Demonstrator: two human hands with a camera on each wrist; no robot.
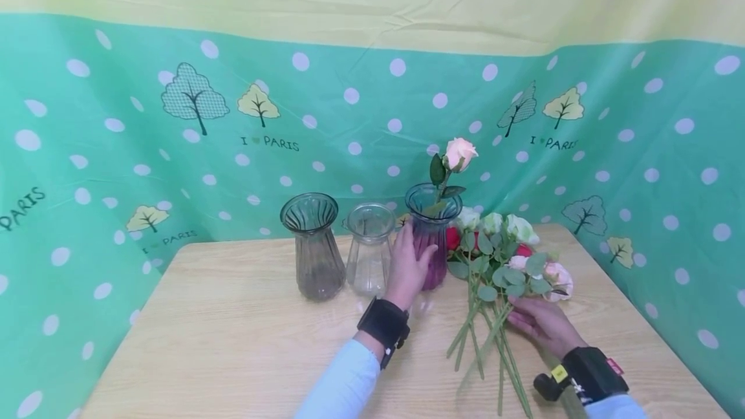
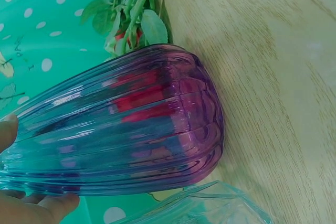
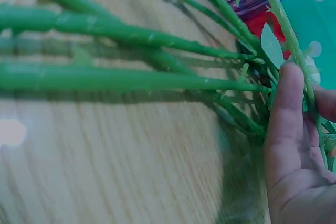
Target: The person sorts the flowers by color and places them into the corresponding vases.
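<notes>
My left hand [image 1: 407, 267] holds the side of a ribbed glass vase [image 1: 440, 231], bluish above and purple below, standing upright on the table. In the left wrist view, thumb and fingers lie on opposite sides of this vase [image 2: 131, 114]. One pink rose [image 1: 460, 154] stands in it, leaning right, its bloom above the rim. To the right lies a pile of artificial roses [image 1: 491, 260] in white, red and pink, stems toward me. My right hand [image 1: 544, 322] is at these stems; in the right wrist view it pinches one green stem [image 3: 286, 24] between thumb and fingers.
Left of the purple vase stand a clear glass vase [image 1: 369, 257] and a grey glass vase [image 1: 317, 257], close together. A wooden table [image 1: 244, 341] lies under everything. Green dotted cloth [image 1: 326, 141] hangs behind and along both sides.
</notes>
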